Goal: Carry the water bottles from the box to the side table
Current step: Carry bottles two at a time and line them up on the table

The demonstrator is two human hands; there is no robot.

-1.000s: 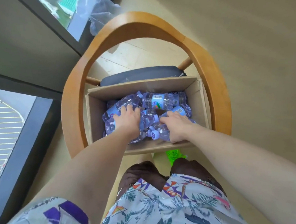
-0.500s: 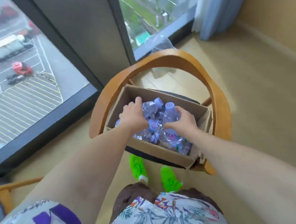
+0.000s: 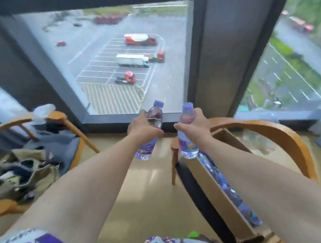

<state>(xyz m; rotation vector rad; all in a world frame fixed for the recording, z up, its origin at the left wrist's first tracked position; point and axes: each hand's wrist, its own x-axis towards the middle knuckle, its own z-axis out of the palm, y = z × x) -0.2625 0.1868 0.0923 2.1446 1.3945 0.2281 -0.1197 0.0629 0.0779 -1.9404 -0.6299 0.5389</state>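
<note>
Two water bottles out of the box and in the air, one per hand. Left hand (image 3: 143,128) wrapped round the middle of the left bottle (image 3: 150,131), purple cap up and tipped slightly right; right hand (image 3: 194,127) clenched round the upper body of the right bottle (image 3: 187,136), cap up, near upright. Both gripped at or above the middle, bases hanging free below the fists: probably so each can be set down base first without regripping. Held close together but apart, out in front at arm's length, over bare floor between the two chairs, clear of both. Cardboard box (image 3: 220,198) at right on the seat of a wooden armchair (image 3: 286,138), more bottles (image 3: 228,185) lying in it, so likely more trips to come. Second wooden chair (image 3: 57,116) at left, loaded with a canvas bag (image 3: 23,173) and dark cloth; something pale draped over its backrest, not identifiable. Side table nowhere in view, so destination and remaining distance unknown. Box interior mostly covered by the right forearm and smeared by motion blur; no count of remaining bottles possible. Label print on both held bottles too blurred to read. Fingertips on the far side of each bottle hidden. Large window (image 3: 122,62) ahead, car park and lorries below.
</note>
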